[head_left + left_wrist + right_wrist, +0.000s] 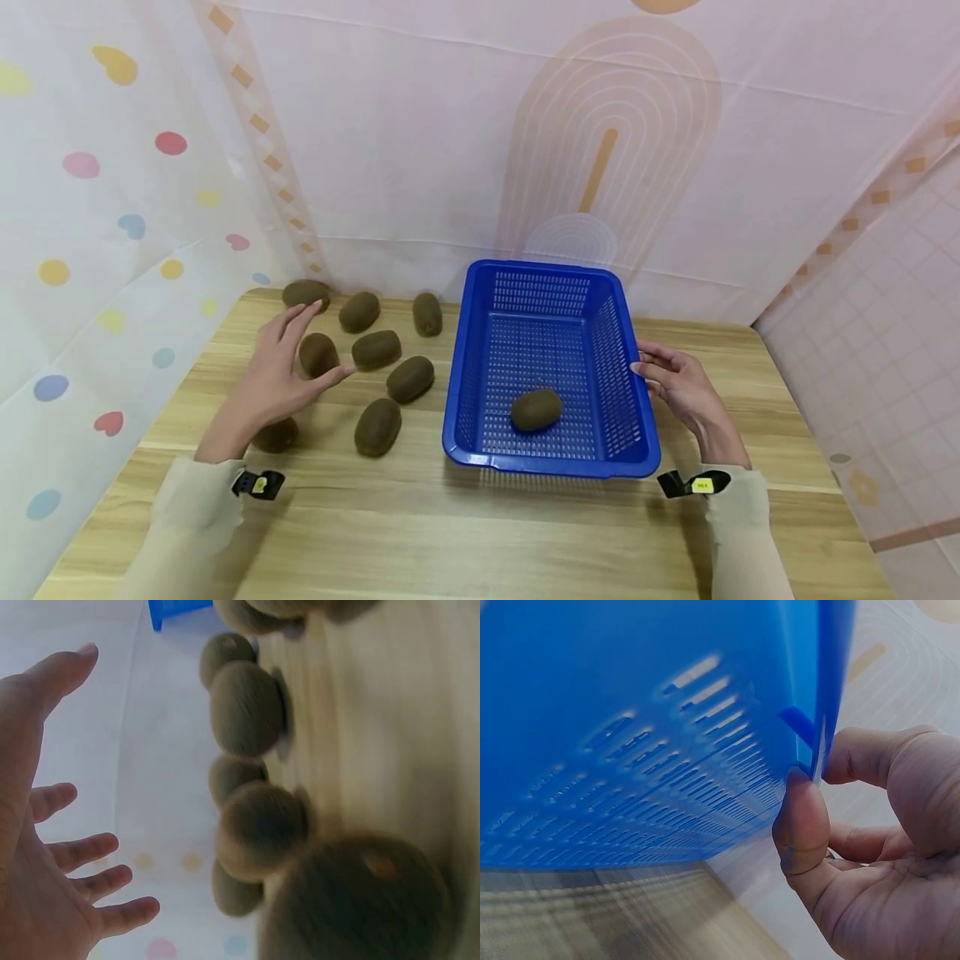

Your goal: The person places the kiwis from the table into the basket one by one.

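My left hand (276, 379) reaches over the kiwis at the left with its fingers spread, thumb apart from them, and nothing held. One kiwi (318, 356) shows between its thumb and fingers, below the hand. Another kiwi (305, 294) lies by its fingertips, and a third kiwi (275, 435) is partly hidden under the wrist. With thumb and fingers, my right hand (684, 390) pinches the right rim of a blue plastic basket (551, 468). The right wrist view shows the thumb and index finger at the rim (826, 697). A single kiwi (536, 410) lies inside the basket.
Several more kiwis (377, 427) lie loose on the wooden table (360, 533) between my left hand and the basket. A patterned cloth (405, 150) hangs behind the table and along both sides.
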A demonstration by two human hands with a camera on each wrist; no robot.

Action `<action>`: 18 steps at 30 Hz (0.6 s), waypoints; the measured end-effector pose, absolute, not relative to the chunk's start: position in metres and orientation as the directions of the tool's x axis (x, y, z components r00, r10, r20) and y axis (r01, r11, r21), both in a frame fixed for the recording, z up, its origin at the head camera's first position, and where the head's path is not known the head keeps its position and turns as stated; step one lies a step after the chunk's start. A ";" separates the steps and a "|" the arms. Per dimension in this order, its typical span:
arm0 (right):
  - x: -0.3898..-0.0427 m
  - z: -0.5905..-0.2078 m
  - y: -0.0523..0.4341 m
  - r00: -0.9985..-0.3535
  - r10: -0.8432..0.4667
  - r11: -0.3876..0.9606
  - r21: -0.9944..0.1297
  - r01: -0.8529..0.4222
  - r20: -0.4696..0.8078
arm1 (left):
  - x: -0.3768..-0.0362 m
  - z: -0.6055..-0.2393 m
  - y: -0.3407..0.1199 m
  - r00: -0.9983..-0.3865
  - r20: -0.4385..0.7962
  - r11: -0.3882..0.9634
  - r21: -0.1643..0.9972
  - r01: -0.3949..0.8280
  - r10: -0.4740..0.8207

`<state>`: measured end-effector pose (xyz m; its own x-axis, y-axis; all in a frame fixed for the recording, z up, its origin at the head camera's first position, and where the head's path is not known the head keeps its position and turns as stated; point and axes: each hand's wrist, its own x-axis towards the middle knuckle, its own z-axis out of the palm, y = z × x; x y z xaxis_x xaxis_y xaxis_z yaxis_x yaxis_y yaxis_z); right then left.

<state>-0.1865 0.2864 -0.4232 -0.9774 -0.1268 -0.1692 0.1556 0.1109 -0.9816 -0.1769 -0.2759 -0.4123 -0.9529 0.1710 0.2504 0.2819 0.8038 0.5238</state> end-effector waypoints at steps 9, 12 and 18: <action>-0.186 -0.424 0.288 -0.977 -0.126 0.118 -0.980 0.159 -0.174 | -0.158 -0.428 -0.302 -0.977 0.178 0.808 0.554 0.200 0.120; -0.186 -0.424 0.288 -0.977 -0.129 0.122 -0.980 0.156 -0.172 | -0.152 -0.435 -0.310 -0.980 0.168 0.814 0.551 0.183 0.107; -0.187 -0.423 0.287 -0.976 -0.129 0.122 -0.980 0.160 -0.175 | -0.138 -0.449 -0.322 -0.984 0.149 0.803 0.572 0.167 0.098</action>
